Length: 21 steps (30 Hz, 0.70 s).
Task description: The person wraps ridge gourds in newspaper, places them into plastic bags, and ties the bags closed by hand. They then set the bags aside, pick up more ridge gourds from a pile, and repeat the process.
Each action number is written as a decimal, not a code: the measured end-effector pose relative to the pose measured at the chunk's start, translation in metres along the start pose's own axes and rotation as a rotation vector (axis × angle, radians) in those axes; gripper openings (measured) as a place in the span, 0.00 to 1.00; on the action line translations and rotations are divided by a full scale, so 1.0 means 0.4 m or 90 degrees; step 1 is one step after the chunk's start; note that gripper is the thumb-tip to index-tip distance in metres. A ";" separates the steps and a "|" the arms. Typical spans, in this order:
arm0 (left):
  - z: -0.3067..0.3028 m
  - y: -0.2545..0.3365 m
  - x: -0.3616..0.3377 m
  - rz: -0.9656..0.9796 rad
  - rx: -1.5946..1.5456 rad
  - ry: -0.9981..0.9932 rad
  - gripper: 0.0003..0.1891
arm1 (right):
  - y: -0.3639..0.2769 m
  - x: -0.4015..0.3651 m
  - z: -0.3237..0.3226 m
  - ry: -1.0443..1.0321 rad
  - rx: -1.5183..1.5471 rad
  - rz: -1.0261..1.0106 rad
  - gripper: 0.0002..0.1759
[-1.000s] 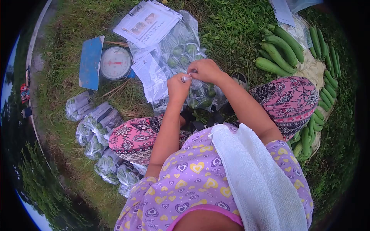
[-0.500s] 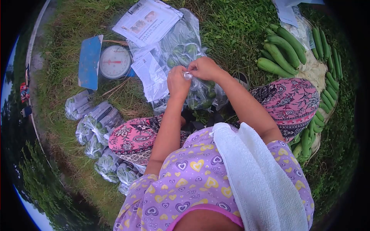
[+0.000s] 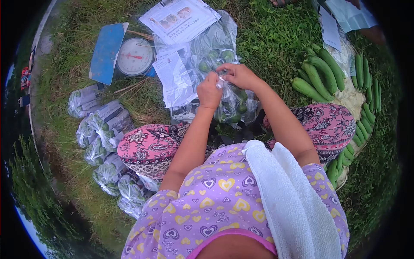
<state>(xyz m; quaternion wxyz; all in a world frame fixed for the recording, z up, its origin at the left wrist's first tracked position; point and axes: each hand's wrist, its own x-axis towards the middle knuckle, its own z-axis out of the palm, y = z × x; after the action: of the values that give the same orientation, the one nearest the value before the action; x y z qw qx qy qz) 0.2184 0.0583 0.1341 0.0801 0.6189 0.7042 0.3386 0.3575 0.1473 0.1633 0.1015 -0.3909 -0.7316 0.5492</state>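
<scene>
My left hand (image 3: 210,91) is closed on the gathered neck of a clear plastic bag (image 3: 230,101) that holds green vegetables. My right hand (image 3: 239,77) pinches the same gathered plastic just beside it, fingertips close to the left ones. Beyond the hands, more clear plastic (image 3: 220,34) lies over other round green vegetables (image 3: 211,62). Printed paper sheets (image 3: 174,77) rest to the left of the hands, and a newspaper stack (image 3: 181,19) lies above them.
A dial scale (image 3: 135,56) with a blue plate (image 3: 108,52) stands at the upper left. Wrapped bundles (image 3: 103,125) line the left side. Long green gourds (image 3: 321,71) and slimmer ones (image 3: 366,123) lie at the right. Another person's hand (image 3: 373,34) is near a paper at the upper right.
The view has shifted, so the scene sits slightly differently. Both hands stay at the bag's neck, with the right fingers a little farther from the left. Another person's hand has appeared at the upper right.
</scene>
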 end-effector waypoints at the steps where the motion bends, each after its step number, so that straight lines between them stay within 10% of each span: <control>1: -0.003 0.001 0.001 0.007 -0.028 -0.002 0.10 | -0.005 0.004 -0.010 -0.036 0.010 -0.008 0.15; 11: -0.063 0.023 0.015 0.081 -0.032 -0.146 0.09 | -0.100 0.083 -0.049 -0.305 -0.323 0.061 0.07; 13: -0.039 0.027 0.009 0.060 -0.024 -0.157 0.07 | -0.034 0.106 -0.060 -0.237 -0.510 -0.298 0.06; 21: -0.025 0.050 -0.016 0.037 -0.018 -0.259 0.08 | -0.006 0.105 -0.051 -0.192 -0.380 -0.111 0.06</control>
<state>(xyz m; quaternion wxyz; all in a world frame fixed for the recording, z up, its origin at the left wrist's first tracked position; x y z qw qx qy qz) 0.2307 0.0488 0.1513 0.2192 0.6934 0.6506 0.2187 0.3399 0.1904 0.1614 -0.0801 -0.2538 -0.8975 0.3516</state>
